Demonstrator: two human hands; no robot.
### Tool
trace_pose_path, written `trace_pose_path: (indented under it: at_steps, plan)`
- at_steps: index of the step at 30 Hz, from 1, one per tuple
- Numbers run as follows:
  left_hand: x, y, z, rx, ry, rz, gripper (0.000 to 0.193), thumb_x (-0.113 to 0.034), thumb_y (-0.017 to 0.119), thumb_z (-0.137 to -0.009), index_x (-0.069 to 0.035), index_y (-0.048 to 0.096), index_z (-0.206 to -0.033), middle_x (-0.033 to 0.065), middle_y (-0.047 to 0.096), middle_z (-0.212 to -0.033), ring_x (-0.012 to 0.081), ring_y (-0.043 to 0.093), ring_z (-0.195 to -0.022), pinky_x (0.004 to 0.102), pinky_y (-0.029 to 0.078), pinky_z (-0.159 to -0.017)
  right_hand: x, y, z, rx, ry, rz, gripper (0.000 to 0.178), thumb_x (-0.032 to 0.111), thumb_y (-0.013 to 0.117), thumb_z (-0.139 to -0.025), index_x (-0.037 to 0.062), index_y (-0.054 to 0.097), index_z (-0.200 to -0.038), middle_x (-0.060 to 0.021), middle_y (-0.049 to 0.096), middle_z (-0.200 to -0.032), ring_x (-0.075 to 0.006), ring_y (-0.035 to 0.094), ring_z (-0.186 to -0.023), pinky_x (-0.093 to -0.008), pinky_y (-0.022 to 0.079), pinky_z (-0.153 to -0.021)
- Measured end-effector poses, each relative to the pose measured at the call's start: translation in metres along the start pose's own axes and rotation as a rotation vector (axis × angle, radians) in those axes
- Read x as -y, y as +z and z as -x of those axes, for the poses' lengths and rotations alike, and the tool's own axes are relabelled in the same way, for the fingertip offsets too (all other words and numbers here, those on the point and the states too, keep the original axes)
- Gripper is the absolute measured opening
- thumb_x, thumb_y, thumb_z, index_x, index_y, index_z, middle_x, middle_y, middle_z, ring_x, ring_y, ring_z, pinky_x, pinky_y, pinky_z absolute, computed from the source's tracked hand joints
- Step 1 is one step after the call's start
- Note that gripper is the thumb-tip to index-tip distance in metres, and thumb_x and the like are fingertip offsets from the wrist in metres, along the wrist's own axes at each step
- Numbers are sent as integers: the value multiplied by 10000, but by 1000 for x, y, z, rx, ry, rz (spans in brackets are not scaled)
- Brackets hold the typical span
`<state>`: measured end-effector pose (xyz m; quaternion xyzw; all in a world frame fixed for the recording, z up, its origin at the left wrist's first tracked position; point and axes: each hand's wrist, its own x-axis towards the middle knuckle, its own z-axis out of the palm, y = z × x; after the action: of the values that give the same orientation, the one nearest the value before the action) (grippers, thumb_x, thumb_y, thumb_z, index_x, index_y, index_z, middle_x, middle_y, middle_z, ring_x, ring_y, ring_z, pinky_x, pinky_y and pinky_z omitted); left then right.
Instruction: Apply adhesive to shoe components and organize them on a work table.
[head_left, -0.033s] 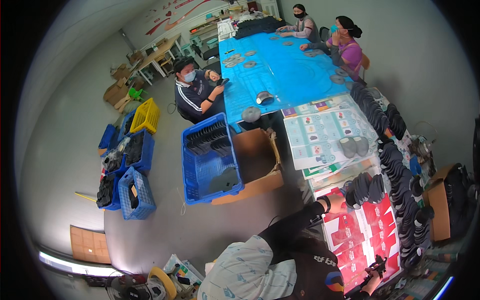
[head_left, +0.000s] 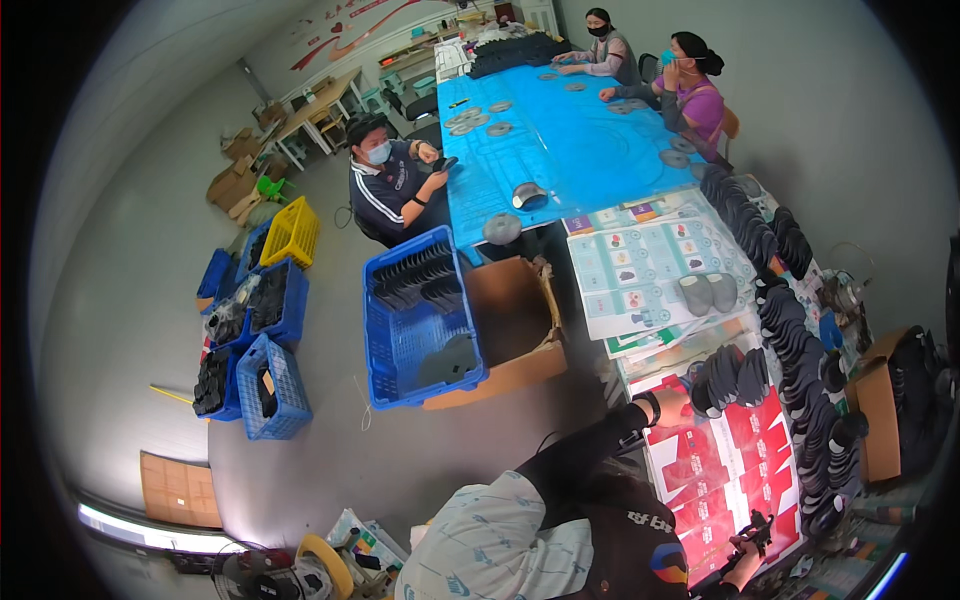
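My left hand [head_left: 676, 405], with a dark band at its wrist, closes on the left end of a short row of dark, curved shoe-shaped pieces [head_left: 732, 380]; its fingertips are partly hidden by them. These pieces stand over a red and white printed sheet [head_left: 715, 470]. Lower right, my right hand [head_left: 742, 562] is closed round a small black object [head_left: 757, 532] with an uneven outline, whose kind is too small to tell. Long rows of similar black pieces [head_left: 795, 350] run along the table's right side. Two grey rounded pieces [head_left: 708, 294] lie on printed sheets farther up.
Left of the worktable stand a blue crate [head_left: 375, 385] with dark pieces and an open cardboard box [head_left: 550, 362]. Beyond stretches a blue-covered table [head_left: 600, 130] with grey rounded pieces; several people sit around it. More crates [head_left: 275, 365] line the floor at left. Another carton [head_left: 880, 440] stands right.
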<state>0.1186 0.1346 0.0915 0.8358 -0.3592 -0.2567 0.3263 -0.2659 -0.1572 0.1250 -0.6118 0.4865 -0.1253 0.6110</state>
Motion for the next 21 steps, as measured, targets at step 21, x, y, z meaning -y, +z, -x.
trace_pose_path:
  at_steps: [21]
  plan:
    - [-14,-31,20,-441,-250,178,826,-249,661,-927,39,211,-1557,252,694,-847,425,686,-814,499,529,-726,6,10,11,0,1,-38,318,81,518,-754,32,619,-1052,-83,725,-806,-157,693,-727,-252,433,-490]
